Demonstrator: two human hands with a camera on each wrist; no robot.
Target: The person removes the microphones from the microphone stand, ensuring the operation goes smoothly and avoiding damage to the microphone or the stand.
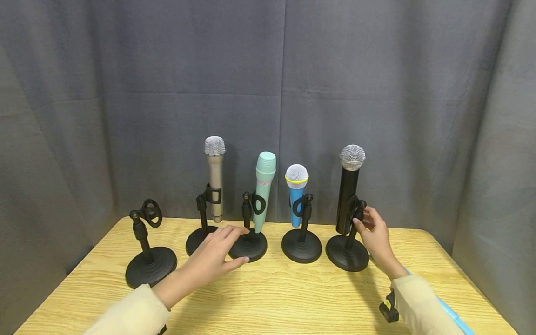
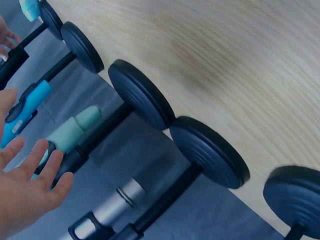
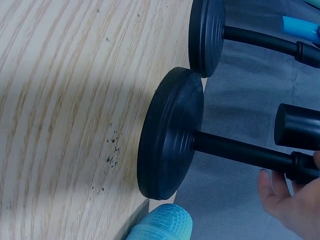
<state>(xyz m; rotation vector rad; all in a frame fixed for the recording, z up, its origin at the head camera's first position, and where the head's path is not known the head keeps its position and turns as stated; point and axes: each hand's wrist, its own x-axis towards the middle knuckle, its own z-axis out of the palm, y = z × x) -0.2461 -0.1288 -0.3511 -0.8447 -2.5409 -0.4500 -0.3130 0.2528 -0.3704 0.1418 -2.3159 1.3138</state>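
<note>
My right hand (image 1: pixel 377 235) grips the upper post of the rightmost black microphone stand (image 1: pixel 349 251), which holds a black microphone (image 1: pixel 347 190) with a silver mesh head. The left hand (image 1: pixel 215 253) has its fingers spread, in front of the stand (image 1: pixel 253 246) that bears a mint-green microphone (image 1: pixel 263 186); nothing is in it. To its left, a silver microphone (image 1: pixel 215 172) sits in the clip of another stand (image 1: pixel 194 239). Between the hands, a blue microphone (image 1: pixel 296 195) with a yellow ring rests in its own stand (image 1: pixel 301 246).
At the far left stands a bare microphone stand (image 1: pixel 150 265) with its ring clip unfilled. A light-blue microphone (image 3: pixel 162 225) with a mesh head lies by the rightmost base, partly behind the right sleeve in the head view. Grey curtains (image 1: pixel 192 70) surround the wooden table (image 1: pixel 268 302).
</note>
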